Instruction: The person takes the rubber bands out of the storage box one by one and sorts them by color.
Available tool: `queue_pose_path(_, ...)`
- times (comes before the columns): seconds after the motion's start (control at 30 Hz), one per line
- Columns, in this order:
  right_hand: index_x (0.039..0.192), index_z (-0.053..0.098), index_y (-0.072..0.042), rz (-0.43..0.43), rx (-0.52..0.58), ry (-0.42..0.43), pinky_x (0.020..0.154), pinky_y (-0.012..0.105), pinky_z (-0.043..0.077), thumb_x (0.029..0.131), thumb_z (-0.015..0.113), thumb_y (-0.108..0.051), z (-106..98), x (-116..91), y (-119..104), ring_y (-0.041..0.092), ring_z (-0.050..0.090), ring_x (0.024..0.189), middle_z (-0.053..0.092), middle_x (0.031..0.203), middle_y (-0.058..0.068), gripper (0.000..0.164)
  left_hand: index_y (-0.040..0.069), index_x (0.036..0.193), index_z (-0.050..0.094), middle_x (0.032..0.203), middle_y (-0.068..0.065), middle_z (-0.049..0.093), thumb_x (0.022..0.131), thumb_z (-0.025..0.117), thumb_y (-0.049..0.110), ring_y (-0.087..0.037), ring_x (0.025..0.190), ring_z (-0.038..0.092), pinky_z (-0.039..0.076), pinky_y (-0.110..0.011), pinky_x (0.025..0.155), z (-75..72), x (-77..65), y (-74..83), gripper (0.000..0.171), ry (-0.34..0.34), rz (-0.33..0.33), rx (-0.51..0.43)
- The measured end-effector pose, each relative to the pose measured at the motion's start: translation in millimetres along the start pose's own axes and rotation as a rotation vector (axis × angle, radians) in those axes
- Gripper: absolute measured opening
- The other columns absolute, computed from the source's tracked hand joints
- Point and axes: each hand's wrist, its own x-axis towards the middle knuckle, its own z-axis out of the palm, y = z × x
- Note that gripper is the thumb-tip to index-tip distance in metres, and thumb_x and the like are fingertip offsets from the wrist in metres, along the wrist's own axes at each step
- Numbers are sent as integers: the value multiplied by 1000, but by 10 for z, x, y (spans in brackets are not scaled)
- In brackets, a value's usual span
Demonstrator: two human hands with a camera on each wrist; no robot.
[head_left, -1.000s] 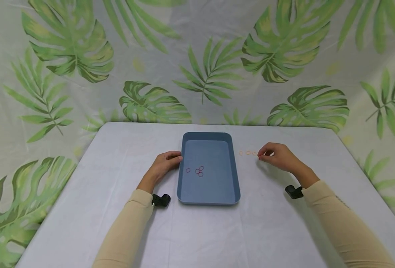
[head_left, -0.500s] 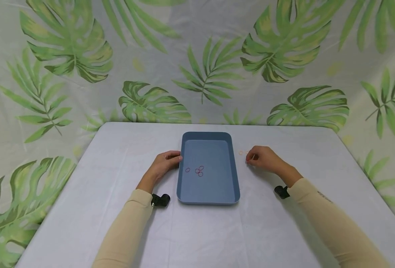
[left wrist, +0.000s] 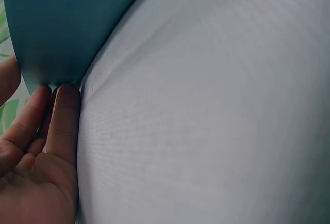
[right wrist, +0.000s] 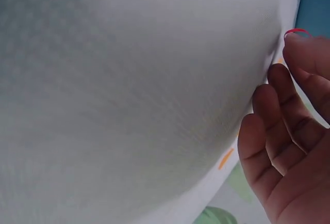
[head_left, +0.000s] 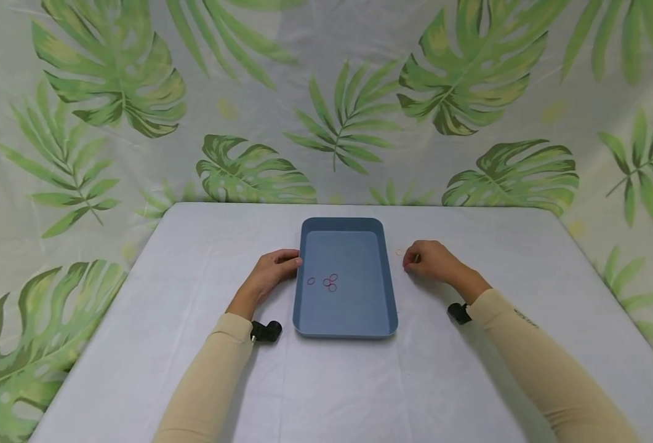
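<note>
A blue rectangular tray (head_left: 354,314) lies on the white-covered table. On its floor are several small red rubber bands (head_left: 333,287), most of them bunched together and one apart at the left. My left hand (head_left: 271,272) rests against the tray's left side; the left wrist view has its fingers fairly straight, tips at the outer wall (left wrist: 56,38). Right of the tray, my right hand (head_left: 432,261) pinches a red rubber band (right wrist: 296,30) between thumb and finger, close over the cloth. An orange rubber band (head_left: 399,251) lies between that hand and the tray.
Another orange band (right wrist: 226,159) lies on the cloth in the right wrist view, hidden behind the hand from the head view. A leaf-patterned curtain (head_left: 337,123) hangs behind the table's far edge. White tablecloth (head_left: 337,394) spreads in front of the tray.
My right hand has moved left toward the tray with the red rubber band, now covering orange bands that showed before. The left hand and the tray stay in place.
</note>
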Motion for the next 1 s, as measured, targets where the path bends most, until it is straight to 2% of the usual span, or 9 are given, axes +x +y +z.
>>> queue_pose_path(0.13,79,73,-7,13,9,-32,68,31,47,84,72,-7,-19,20,-6,15,57,73,68,80,6,5,2,136,58,138,-19,60,94,67,16,-18,115,64,51,-37,107,-3,-6,10,45,6,-1,-4)
queue_pose_path(0.4,80,72,-7,103,6,-149,68,29,44,86,69,-10,-114,54,-86,17,54,73,67,78,5,8,2,137,57,139,-18,59,95,66,17,-18,116,63,51,-37,107,-4,1,-5,46,-2,3,2)
queue_pose_path(0.6,79,72,-7,105,1,-145,70,31,46,86,70,-11,-134,52,-132,17,55,74,68,75,4,8,2,137,57,139,-19,59,95,66,16,-19,117,63,51,-37,107,3,-2,7,45,-1,3,-2)
queue_pose_path(0.83,78,70,-7,143,41,-135,64,26,41,86,69,-11,-96,52,-106,15,52,71,65,72,2,9,2,138,57,140,-19,59,95,66,17,-19,117,62,50,-36,107,-4,7,-9,47,-5,1,17)
queue_pose_path(1.0,79,69,-7,135,49,-116,62,25,41,86,67,-10,-94,54,-91,15,52,69,65,73,2,8,1,138,56,140,-20,59,94,67,18,-18,116,62,49,-38,108,-17,11,-20,48,-7,7,9)
